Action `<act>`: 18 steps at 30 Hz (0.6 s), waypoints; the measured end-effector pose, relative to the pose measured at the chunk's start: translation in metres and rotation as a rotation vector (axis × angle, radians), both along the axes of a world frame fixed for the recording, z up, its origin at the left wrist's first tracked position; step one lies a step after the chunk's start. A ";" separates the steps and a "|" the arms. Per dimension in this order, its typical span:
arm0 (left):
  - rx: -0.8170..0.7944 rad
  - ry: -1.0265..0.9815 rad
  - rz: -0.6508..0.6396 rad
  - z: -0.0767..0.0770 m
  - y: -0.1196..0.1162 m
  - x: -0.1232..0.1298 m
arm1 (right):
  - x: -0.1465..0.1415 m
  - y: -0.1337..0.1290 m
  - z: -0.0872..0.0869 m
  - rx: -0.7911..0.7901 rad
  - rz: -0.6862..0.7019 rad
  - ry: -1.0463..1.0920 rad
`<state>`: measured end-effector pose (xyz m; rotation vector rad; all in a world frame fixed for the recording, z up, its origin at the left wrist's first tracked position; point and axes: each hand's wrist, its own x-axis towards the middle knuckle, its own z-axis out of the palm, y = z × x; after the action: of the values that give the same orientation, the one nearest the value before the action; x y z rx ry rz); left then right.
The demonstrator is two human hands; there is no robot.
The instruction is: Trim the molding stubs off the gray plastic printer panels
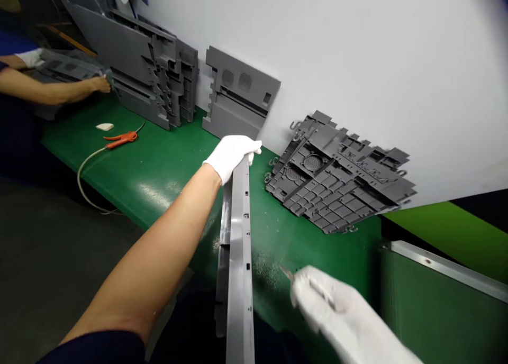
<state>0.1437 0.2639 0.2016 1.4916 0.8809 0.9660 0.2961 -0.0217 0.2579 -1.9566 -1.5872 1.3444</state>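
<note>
My left hand [232, 156], in a white glove, grips the far end of a long grey plastic panel [240, 247], which stands on edge and points toward me. To the right of the panel, my right hand [329, 306], also gloved in white, is closed around a small knife-like tool [286, 272] whose thin pointed tip sticks out to the left. The tool does not touch the panel. Most of its handle is hidden by the fingers.
Grey panels lean on the white wall at left [135, 62], middle [242, 97] and right [337, 173]. An orange air gun [122, 139] with a hose lies on the green table [159, 157]. A co-worker's arms [51, 89] reach in at far left. A metal-edged conveyor [448, 269] is at right.
</note>
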 end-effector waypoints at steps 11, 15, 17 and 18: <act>-0.251 -0.011 0.040 0.010 -0.007 -0.007 | 0.000 0.164 0.011 0.420 0.163 -0.578; -0.288 -0.057 0.029 0.010 -0.007 -0.013 | -0.010 0.188 0.012 0.426 0.233 -0.750; -0.287 -0.044 0.035 0.009 -0.007 -0.016 | -0.015 0.195 0.015 0.418 0.265 -0.822; -0.288 -0.037 0.037 0.007 -0.007 -0.017 | -0.018 0.198 0.017 0.413 0.280 -0.861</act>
<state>0.1265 0.2574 0.2090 1.2133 0.9791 0.8506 0.2785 0.1759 0.2744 -2.1982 -2.3246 0.1267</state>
